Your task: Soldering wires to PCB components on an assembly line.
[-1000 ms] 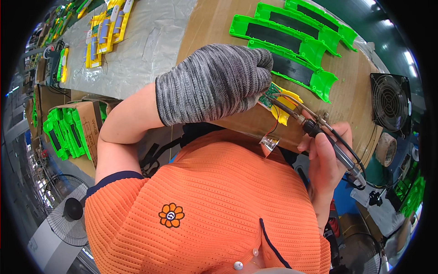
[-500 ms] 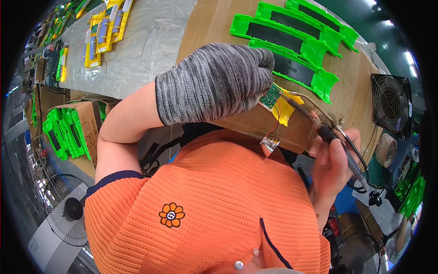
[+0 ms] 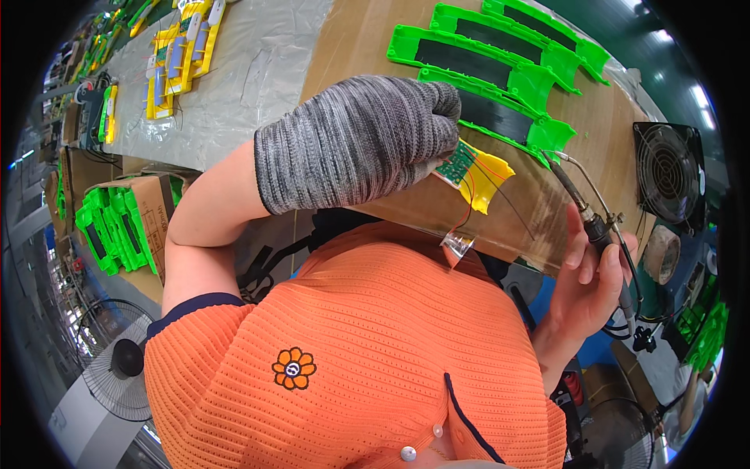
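I had the left hand (image 3: 355, 144), in its grey knit glove, pinched shut on a small green circuit board (image 3: 457, 162) with a yellow pack (image 3: 488, 180) and thin red wires (image 3: 469, 205) hanging off it. The board sat at the near edge of the cardboard-covered bench (image 3: 359, 39), just in front of my chest, and a bit of clear tape (image 3: 457, 244) dangled from one wire below it. The right hand (image 3: 586, 293), bare, was wrapped around the handle of a soldering iron (image 3: 598, 227), held like a pen with the tip pointing up and away toward the board, but the tip stood apart from it, not touching. The two hands were well apart, each gripping its own thing.

By my reading this was the soldering step, paused between joints: the board was presented and steady, the iron drawn back. The next move, as I judged it, called for bringing the tip down onto a pad on the board without nudging the wires, and keeping the gloved fingers clear of the hot end.

Beyond the board lay a row of green plastic frames (image 3: 484, 59) with black inserts, and a small black fan (image 3: 670, 173) stood at the right end of the bench.
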Demonstrator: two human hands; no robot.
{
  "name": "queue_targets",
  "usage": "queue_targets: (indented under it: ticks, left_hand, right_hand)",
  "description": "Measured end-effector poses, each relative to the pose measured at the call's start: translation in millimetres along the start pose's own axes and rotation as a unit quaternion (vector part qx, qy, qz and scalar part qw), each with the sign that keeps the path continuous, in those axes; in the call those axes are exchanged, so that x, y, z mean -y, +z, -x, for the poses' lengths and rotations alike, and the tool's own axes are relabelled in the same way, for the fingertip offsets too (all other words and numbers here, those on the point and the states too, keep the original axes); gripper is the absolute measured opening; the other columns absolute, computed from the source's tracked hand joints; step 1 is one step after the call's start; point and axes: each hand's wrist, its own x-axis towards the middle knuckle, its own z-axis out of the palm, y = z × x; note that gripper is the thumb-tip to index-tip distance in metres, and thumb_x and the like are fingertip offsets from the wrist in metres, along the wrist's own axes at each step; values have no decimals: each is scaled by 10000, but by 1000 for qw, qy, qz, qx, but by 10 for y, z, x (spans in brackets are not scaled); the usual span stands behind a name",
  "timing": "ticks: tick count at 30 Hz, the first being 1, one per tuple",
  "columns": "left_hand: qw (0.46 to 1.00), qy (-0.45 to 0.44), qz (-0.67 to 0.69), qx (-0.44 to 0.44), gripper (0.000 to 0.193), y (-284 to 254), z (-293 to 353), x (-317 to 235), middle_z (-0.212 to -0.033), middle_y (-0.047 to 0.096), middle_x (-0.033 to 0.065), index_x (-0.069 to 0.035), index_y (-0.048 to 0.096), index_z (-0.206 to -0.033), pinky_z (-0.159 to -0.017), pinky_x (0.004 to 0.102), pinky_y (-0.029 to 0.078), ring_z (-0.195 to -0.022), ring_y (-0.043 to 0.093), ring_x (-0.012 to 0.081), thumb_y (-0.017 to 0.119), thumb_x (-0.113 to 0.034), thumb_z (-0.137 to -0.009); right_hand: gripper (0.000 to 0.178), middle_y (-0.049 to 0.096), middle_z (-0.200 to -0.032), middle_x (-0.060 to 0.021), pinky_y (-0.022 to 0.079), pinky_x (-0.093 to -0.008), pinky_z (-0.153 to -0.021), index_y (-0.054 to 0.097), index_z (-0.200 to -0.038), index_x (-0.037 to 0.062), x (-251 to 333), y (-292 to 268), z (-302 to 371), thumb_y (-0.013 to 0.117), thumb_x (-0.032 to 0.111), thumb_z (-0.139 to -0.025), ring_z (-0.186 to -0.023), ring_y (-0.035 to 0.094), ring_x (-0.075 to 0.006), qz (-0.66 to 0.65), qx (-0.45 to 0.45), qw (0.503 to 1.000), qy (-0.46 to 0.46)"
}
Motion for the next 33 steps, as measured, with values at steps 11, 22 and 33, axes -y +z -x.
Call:
queue_targets:
  ticks: [11,22,33]
  left_hand:
    - [986,108,-72,-102,269,348,-262,-316,-982,640,30,-150,639,-974,-838,393,481,-1033,609,248,697,-120,-714]
    - [928,-208,208,-227,214,138,-74,-315,-909,690,26,-75,672,-997,-801,263,523,-904,655,116,757,-72,-801]
    - [975,-160,102,-118,93,153,-210,100,-919,676,95,-40,689,-936,-744,320,542,-831,675,231,682,-49,-843]
  right_hand:
    - [76,402,-548,12,285,-542,-1141,531,-967,52,-27,-48,-75,515,126,-954,-612,526,-160,-12,-1,999,-33]
    - [156,530,-662,-70,402,-566,-1059,452,-976,62,-103,240,-377,588,77,-902,-569,558,-184,-6,91,995,-43]
    - [159,546,-699,-88,550,-371,-648,438,-978,28,-62,156,-376,581,26,-907,-605,583,-176,18,129,991,26]
